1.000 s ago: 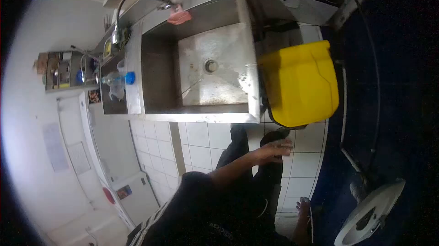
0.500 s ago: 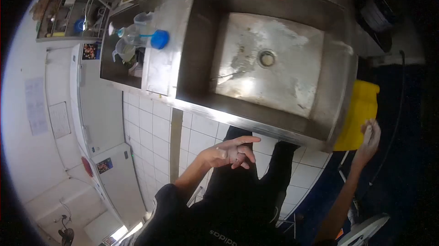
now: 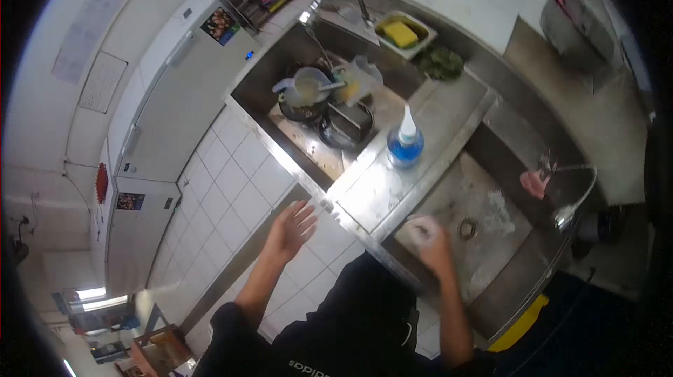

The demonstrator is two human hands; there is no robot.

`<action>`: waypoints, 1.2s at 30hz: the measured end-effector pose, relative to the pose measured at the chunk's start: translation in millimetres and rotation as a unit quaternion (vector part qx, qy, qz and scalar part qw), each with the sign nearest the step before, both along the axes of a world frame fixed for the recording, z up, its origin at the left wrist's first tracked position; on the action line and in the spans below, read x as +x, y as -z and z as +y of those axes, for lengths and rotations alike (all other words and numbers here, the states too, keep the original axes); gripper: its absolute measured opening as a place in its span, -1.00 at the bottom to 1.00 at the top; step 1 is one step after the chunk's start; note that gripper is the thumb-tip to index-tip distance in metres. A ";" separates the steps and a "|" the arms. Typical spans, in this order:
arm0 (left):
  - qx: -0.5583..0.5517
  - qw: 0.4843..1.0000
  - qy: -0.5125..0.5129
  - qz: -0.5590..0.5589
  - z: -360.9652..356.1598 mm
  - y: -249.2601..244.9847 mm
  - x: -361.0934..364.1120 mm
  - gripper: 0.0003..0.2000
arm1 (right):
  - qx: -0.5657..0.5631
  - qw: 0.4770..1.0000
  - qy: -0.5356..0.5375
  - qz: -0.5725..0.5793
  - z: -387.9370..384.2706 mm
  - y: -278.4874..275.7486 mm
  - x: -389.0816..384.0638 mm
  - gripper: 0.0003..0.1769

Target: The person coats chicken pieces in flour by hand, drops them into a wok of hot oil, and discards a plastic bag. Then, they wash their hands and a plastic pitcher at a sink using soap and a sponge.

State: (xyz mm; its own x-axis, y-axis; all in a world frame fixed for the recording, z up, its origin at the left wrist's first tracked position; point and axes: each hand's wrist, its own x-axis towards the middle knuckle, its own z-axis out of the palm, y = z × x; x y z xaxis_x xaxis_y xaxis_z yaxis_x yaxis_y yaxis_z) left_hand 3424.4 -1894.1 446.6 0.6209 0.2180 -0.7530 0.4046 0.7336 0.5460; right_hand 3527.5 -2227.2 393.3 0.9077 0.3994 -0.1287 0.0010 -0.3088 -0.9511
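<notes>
My left hand (image 3: 291,231) is held before the front edge of the steel counter, its fingers spread and nothing in it. My right hand (image 3: 429,240) is over the front-left part of the right sink basin (image 3: 484,237); its fingers are loosely curled and smeared by motion. On the steel ledge (image 3: 382,191) between the basins stands a clear bottle of blue liquid with a white pump top (image 3: 405,142). The left basin (image 3: 256,100) holds a clear plastic jug (image 3: 308,87), another clear container (image 3: 364,75) and dark pans (image 3: 336,135).
A metal tray (image 3: 423,37) with a yellow sponge (image 3: 401,33) sits behind the ledge beside a dark green scrubber (image 3: 440,63). A pink cloth (image 3: 535,183) hangs near the right faucet (image 3: 564,217). Something yellow (image 3: 519,324) shows below the right basin. A white fridge (image 3: 175,75) stands left.
The view has swung left, bringing the left basin and blue bottle nearer the middle. My right hand has left the yellow thing at the sink's right side; my left hand's fingers have spread.
</notes>
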 end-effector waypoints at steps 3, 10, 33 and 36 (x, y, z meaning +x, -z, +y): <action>-0.023 0.992 -0.114 -0.040 31.8 -29.3 -25.6 -0.47 | 0.060 0.992 -0.098 0.050 69.9 -13.2 -3.3 -0.81; 0.033 0.985 -0.112 -0.124 107.1 -73.1 -32.3 -0.42 | 0.242 0.930 -0.073 0.268 214.4 -43.1 64.9 -0.64; -0.107 0.958 0.234 -0.125 234.4 25.3 419.1 -0.46 | 0.724 0.532 0.202 0.391 445.9 28.0 362.9 -0.71; -0.114 0.962 0.183 -0.166 201.6 32.5 448.3 -0.46 | 0.758 0.549 0.168 0.310 459.7 53.1 376.4 -0.67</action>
State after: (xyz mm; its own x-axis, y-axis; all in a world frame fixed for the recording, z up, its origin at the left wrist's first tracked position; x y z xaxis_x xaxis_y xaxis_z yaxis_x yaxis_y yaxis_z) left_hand 3872.7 -1692.4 414.2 0.8392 -0.2072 -0.5027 0.4892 0.6914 0.5316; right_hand 3903.9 -1767.6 340.3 0.9323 0.2979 -0.2052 -0.2832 0.9540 0.0985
